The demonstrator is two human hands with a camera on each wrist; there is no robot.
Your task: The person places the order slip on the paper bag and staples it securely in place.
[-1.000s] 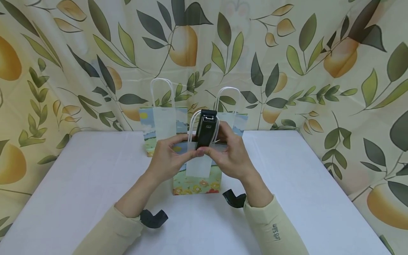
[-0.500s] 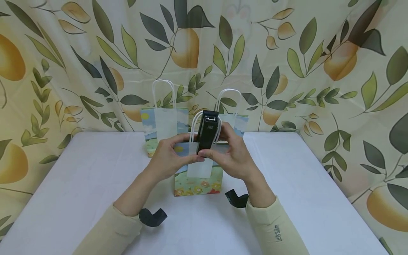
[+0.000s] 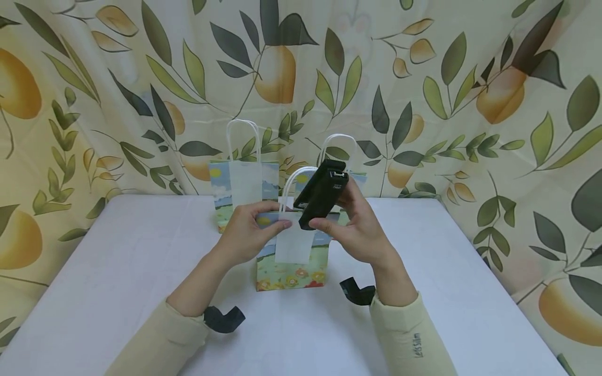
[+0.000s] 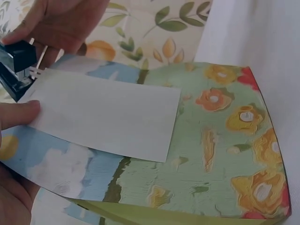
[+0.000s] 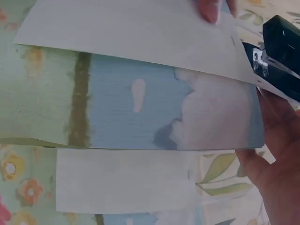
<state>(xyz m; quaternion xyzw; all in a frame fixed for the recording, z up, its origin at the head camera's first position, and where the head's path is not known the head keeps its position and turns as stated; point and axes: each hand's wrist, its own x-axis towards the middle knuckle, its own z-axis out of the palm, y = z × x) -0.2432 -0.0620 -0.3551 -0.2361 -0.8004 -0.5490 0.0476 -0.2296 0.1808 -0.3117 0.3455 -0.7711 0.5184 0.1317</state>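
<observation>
A small paper gift bag [image 3: 291, 278] with painted flowers and sky stands front and centre in the head view, a blank white card [image 3: 293, 246] against its front. My left hand [image 3: 245, 232] pinches the bag's upper left edge and the card, thumb in front. A black stapler [image 3: 322, 196] is gripped in my right hand [image 3: 363, 230], tilted to the right above the bag's top edge. In the left wrist view the stapler [image 4: 18, 58] shows its jaws apart at the card's end. A small staple-like mark shows near the card's edge in the right wrist view.
Two similar bags with white handles stand behind, the left bag [image 3: 221, 180] in fuller view than the right bag [image 3: 358, 183]. Black wrist mounts [image 3: 224, 319] stick out from both sleeves. A fruit-patterned curtain [image 3: 178, 68] hangs behind the white table [image 3: 141, 261].
The stapler has moved right and tilted, off the middle of the bag's top, in my right hand. My left thumb and right thumb have parted; the left hand stays on the bag.
</observation>
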